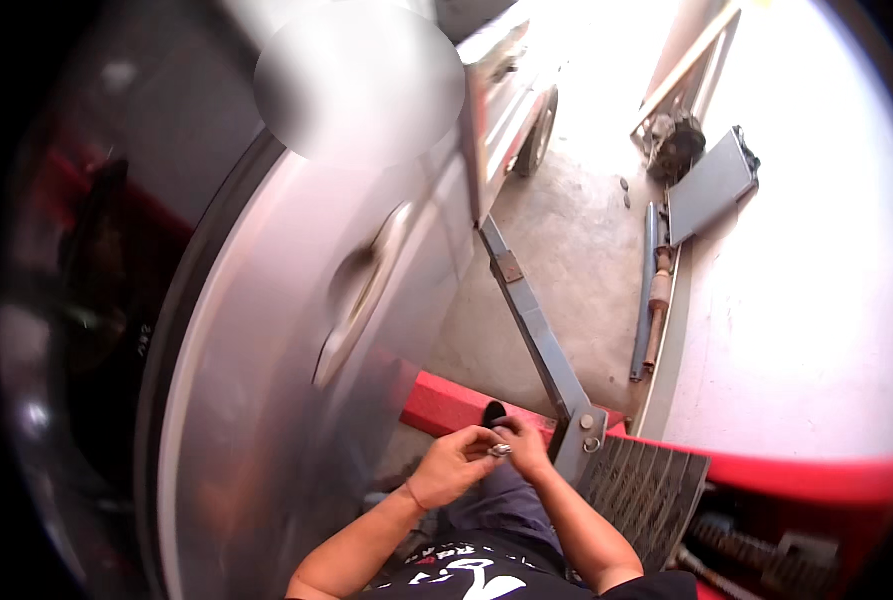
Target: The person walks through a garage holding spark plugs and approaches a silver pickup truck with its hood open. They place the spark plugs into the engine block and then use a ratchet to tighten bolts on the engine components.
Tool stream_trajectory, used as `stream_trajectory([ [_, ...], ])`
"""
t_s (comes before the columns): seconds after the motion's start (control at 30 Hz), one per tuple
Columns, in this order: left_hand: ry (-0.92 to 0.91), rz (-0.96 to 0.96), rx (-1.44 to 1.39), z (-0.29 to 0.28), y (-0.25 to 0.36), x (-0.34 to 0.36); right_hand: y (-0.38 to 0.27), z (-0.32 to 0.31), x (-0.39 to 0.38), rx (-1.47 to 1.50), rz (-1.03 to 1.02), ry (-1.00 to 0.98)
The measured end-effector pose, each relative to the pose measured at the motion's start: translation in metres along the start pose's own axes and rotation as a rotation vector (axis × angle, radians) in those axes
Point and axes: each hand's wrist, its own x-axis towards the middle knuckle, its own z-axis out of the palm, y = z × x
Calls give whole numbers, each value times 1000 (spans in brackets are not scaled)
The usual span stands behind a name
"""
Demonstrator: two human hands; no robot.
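My left hand (457, 465) pinches a small silvery metal piece (500, 450), too small to identify, in front of my waist. My right hand (522, 445) is closed at the same piece, its fingertips close beside my left ones. To the left of my hands stands a silver car door (267, 400) with its handle (367, 290). Just right of them is the jointed end of a long grey steel lift arm (537, 330), with a bolt and a ring. My shoe shows behind my hands.
A red beam (437, 400) crosses low ahead, beside a black ribbed mat (647, 490). Along the right wall lie pipes (652, 300), a grey panel (707, 185) and a dark metal assembly (677, 145). Another vehicle's wheel (539, 135) shows farther off on the concrete floor.
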Motion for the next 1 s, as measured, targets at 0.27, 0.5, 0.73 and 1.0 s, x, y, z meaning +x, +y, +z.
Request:
stream_trajectory([
  [0.27, -268, -247, 231, 53, 103, 253, -40, -165, 153, 586, 321, 390],
  [0.5, -402, -25, 411, 115, 142, 521, -110, -297, 232, 581, 266, 645],
  [0.73, -519, -180, 407, 167, 105, 847, -124, -440, 414, 363, 192, 744],
  [1.0, -533, -288, 430, 194, 148, 1102, -184, -654, 797, 298, 188, 692],
])
